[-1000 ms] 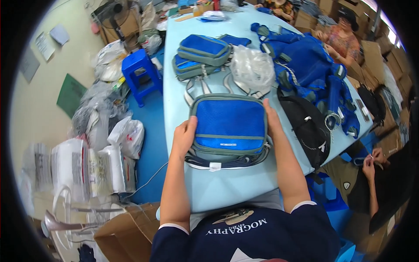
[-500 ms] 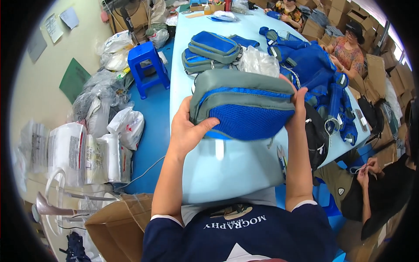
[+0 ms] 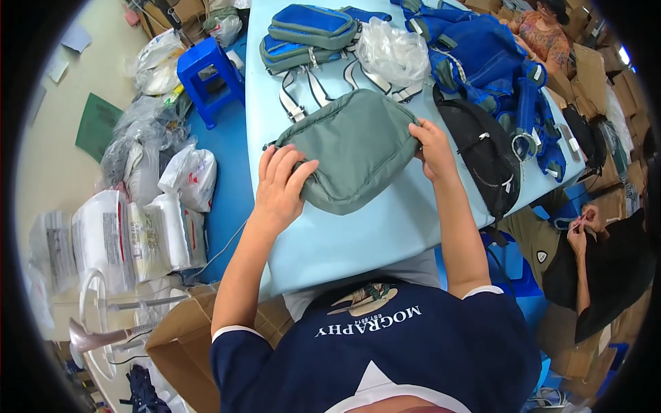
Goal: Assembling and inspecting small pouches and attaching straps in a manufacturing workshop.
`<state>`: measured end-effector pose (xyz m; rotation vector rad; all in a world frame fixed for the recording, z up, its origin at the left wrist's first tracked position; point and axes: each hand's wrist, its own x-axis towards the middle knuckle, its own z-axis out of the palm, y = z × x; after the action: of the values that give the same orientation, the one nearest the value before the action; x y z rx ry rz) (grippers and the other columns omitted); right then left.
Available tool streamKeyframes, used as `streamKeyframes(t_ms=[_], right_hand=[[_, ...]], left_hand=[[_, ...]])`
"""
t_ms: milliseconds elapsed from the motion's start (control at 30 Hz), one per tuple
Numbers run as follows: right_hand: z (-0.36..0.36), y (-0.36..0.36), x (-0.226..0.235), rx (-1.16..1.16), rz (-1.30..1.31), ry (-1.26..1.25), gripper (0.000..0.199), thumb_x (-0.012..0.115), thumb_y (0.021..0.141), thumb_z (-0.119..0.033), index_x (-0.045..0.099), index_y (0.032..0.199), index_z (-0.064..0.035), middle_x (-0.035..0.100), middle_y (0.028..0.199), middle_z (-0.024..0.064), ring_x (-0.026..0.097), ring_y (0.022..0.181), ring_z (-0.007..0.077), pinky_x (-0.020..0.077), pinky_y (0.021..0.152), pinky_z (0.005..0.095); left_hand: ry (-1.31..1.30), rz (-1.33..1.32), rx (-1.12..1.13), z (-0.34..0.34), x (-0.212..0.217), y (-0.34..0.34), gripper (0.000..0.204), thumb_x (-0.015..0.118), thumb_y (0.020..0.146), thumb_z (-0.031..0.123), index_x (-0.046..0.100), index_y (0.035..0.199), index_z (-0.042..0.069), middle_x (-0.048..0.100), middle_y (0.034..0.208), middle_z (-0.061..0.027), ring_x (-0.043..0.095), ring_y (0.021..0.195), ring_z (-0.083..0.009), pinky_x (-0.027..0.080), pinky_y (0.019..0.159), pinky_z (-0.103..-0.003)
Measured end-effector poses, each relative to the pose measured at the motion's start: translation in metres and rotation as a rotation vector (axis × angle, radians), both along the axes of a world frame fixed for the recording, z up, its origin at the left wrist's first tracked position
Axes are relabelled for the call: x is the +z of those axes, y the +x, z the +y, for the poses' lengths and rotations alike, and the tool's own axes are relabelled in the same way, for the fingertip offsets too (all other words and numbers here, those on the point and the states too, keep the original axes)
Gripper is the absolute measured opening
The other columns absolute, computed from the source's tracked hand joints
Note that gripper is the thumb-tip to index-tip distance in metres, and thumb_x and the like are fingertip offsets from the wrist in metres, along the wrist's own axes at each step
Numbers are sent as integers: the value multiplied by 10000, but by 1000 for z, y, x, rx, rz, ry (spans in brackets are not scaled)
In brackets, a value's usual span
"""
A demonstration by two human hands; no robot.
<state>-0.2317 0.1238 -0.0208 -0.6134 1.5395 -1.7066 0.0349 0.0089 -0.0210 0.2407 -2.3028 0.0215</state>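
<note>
A grey-green waist bag (image 3: 354,151) is held over the near part of the table, its plain side up. My left hand (image 3: 279,182) grips its left end, with the fingers over the top edge. At the opposite end my right hand (image 3: 434,148) pinches the corner, thumb on top. Black-and-white webbing straps (image 3: 319,89) lie just beyond the bag on the tabletop; whether they belong to it is hard to tell. The bag's blue mesh side is hidden underneath.
Stacked blue and grey bags (image 3: 310,31) lie at the far left of the light blue table (image 3: 330,255), beside a crumpled clear plastic bag (image 3: 392,51). Blue pieces (image 3: 482,48) and a black bag (image 3: 480,151) are at right. A blue stool (image 3: 210,72) stands left; co-workers sit right.
The bag has turned over, from its blue mesh pocket side to its plain grey-green side, and come lower toward the table. My hands have shifted along its ends.
</note>
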Motion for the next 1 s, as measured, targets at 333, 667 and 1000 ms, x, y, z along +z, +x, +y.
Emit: streamKeyframes(t_ms=[333, 667, 1000], right_hand=[[40, 18, -12, -229, 271, 158, 216, 649, 805, -170, 603, 887, 24, 598, 748, 34, 536, 628, 83, 437, 538, 226], [47, 33, -29, -178, 20, -153, 135, 619, 844, -137, 594, 830, -5, 600, 716, 32, 540, 598, 89, 453, 575, 227], [59, 55, -53, 29, -336, -308, 65, 575, 867, -109, 571, 836, -52, 580, 734, 18, 549, 627, 111, 449, 587, 248]], left_hand=[[259, -26, 190, 50, -13, 43, 432, 683, 692, 112, 575, 1108, 72, 473, 1211, -163, 423, 1142, -370, 333, 971, -450], [1882, 141, 149, 121, -14, 12, 481, 483, 928, 388, 592, 902, -80, 622, 737, -106, 558, 500, -141, 409, 434, -244], [1931, 624, -240, 77, -36, 27, 251, 497, 938, 240, 554, 795, 42, 595, 738, -71, 529, 530, -139, 400, 475, -242]])
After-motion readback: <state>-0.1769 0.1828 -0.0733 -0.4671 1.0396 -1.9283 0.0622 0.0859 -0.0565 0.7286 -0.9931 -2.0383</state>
